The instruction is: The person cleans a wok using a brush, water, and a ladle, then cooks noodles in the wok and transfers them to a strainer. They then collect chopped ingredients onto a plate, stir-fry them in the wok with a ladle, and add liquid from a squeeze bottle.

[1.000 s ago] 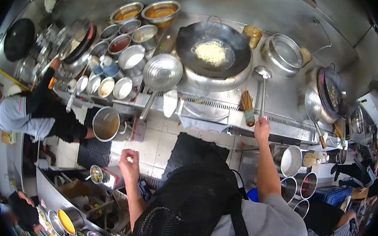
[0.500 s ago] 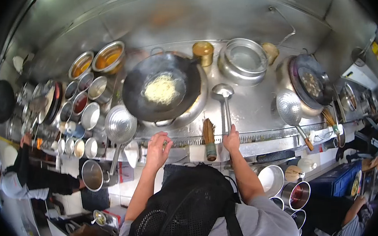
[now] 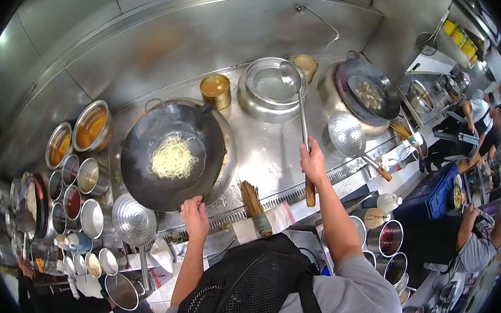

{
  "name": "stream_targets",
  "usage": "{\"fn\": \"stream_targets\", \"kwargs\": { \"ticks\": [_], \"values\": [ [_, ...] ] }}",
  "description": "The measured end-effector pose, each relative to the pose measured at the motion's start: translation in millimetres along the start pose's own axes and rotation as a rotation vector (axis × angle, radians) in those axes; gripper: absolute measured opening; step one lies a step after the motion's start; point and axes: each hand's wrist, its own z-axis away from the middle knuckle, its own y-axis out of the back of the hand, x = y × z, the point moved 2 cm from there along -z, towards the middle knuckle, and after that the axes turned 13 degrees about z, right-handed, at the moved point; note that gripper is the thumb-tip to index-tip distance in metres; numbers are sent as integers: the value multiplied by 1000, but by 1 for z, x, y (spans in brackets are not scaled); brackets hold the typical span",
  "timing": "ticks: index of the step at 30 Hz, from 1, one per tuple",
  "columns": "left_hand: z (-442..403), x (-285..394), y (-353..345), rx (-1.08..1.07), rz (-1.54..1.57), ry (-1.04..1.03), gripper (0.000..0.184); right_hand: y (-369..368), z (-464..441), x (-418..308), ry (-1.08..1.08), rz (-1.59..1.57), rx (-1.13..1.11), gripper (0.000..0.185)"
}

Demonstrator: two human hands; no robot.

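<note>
Steel ladle sits within clenched right fingers; wok adjoins curled left fingers, hold unclear.

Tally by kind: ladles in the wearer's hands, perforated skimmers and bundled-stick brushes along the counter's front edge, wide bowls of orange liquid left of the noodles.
Ladle: 1
Perforated skimmers: 2
Bundled-stick brushes: 2
Orange-liquid bowls: 2
Total: 7

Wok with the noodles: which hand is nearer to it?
Left. The left hand is at the near edge of the wok; the right hand is farther off to the right, gripping the ladle.
</note>
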Motion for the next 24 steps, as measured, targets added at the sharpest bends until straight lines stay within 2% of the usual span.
{"fn": "stream_targets", "kwargs": {
  "ticks": [6, 8, 10, 11, 12, 13, 14, 16, 19, 21, 24],
  "values": [
    [-3, -4, -4, -49, -31, 76, 26, -19, -113, 6, -10, 41, 66, 57],
    [-2, -2, -4, -25, -9, 77, 27, -47, -179, 24, -4, 33, 113, 50],
    [-11, 10, -6, -25, 3, 88, 28, -80, -236, 56, 36, 307, 83, 42],
    [-17, 25, -7, -2, -21, 10, 29, -78, -237, 55, 25, 296, 77, 42],
    [-25, 39, -12, 24, -42, -69, 29, -74, -234, 43, -87, 56, -94, 35],
    [-33, 50, -20, -11, -33, -34, 28, -69, -231, 35, -195, -183, -265, 30],
    [-44, 65, -28, -12, -44, -33, 28, -61, -229, 36, -197, -191, -274, 30],
    [-74, 96, -53, -110, 73, -115, 24, -52, -219, 42, -357, -755, -557, 18],
    [-114, 83, -115, -187, 133, -152, 17, -23, -175, 41, -339, -944, -558, 12],
    [-147, 74, -165, -247, 327, -8, 18, 0, -152, 37, -335, -977, -549, 13],
    [-197, 40, -262, -278, 617, 371, 24, 31, -115, 34, -315, -947, -549, 20]
  ]
}}
